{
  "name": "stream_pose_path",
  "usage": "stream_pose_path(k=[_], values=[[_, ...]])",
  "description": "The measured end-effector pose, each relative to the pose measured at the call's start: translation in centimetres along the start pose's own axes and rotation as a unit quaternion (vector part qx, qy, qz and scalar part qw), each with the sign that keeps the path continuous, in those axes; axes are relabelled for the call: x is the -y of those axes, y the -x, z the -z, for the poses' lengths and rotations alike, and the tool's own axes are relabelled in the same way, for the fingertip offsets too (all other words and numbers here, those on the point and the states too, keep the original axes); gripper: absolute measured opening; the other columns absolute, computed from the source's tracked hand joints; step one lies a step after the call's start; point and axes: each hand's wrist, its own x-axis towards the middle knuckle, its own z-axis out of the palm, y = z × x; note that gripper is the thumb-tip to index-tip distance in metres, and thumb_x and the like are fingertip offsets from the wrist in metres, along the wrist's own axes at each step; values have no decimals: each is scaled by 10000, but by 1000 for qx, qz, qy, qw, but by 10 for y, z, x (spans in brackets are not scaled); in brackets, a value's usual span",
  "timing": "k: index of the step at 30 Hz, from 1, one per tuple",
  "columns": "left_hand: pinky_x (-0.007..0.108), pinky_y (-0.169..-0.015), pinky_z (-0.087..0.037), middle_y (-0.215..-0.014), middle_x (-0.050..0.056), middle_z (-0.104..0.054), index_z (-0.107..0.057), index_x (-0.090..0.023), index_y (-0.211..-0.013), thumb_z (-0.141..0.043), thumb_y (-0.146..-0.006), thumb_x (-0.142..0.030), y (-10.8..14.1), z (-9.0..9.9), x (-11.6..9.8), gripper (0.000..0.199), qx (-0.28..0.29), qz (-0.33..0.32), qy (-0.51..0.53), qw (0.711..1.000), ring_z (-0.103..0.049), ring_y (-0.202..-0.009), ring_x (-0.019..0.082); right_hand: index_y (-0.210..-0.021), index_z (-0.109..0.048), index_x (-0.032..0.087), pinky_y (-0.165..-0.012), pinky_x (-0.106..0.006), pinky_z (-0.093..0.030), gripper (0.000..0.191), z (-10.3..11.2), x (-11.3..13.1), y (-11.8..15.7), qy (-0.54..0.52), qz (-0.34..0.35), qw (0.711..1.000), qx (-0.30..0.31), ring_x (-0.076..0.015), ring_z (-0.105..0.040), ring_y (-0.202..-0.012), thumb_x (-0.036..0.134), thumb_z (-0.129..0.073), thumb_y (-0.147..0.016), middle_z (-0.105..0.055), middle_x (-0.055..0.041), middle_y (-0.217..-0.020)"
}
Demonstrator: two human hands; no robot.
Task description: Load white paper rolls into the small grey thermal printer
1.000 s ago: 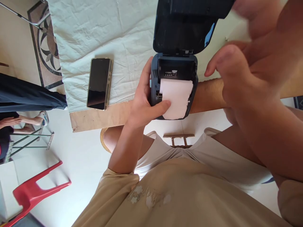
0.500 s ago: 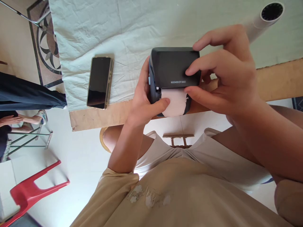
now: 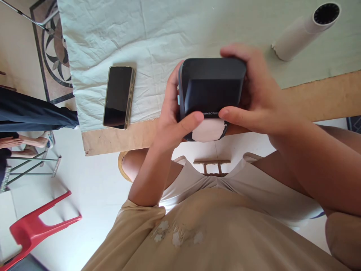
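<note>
A black label printer [image 3: 214, 88] marked NIIMBOT is held up over the table's front edge, a strip of white label paper [image 3: 208, 130] showing at its near side. My left hand [image 3: 173, 120] grips the printer's left side, its thumb across the lid's front edge and its fingers mostly hidden behind. From the right, my right hand [image 3: 256, 90] wraps the other side, thumb on the lid's front edge and a blurred finger over the far corner. The lid appears to be down over the paper roll, though I cannot tell whether it is fully latched.
A smartphone [image 3: 119, 97] lies on the pale green cloth [image 3: 152, 30] to the left. A white cylinder with a dark end [image 3: 304, 34] rests at the far right. On the floor at left are a red plastic chair [image 3: 31, 229] and another person's legs [image 3: 34, 109].
My right hand has moved from touching the lid with its fingertips to gripping the printer's right side. The printer's lid has tilted, with its front edge lower over the paper.
</note>
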Motion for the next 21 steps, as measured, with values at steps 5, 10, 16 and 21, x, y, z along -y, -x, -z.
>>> stream_pose_path(k=[5, 10, 16, 21], values=[[521, -1289, -609, -1570, 11, -744, -548, -485, -1722, -899, -951, -654, -1, -16, -14, 864, -15, -6, 32, 999, -648, -1597, 362, -1606, -367, 319, -879, -357, -604, 616, 0, -2, -4, 10, 15, 1000, 0, -136, -633, -1068, 512, -670, -1106, -619, -30, -1331], [523, -1377, -544, -1647, -7, -699, -589, -477, -1684, -875, -975, -656, -7, 1, 13, 784, -24, -40, 52, 998, -592, -1663, 348, -1605, -385, 323, -1110, -435, -648, 635, -2, 0, -2, 38, 21, 999, -13, -193, -662, -1303, 447, -703, -1070, -591, -54, -1495], [457, -1288, -632, -1614, -37, -750, -669, -507, -1621, -881, -981, -613, -9, 9, 16, 682, 29, -132, 70, 988, -712, -1546, 332, -1637, -392, 322, -1089, -394, -650, 579, -4, -1, -1, 52, 38, 998, -25, -160, -664, -1273, 448, -654, -1137, -595, -46, -1493], [512, -1477, -440, -1651, -52, -740, -744, -453, -1538, -940, -962, -572, 11, -12, -31, 619, -32, 4, 50, 998, -519, -1733, 388, -1678, -465, 346, -1026, -454, -668, 686, 7, -2, 13, 128, 27, 989, -63, -259, -627, -1418, 739, -604, -1133, -581, -80, -1548]])
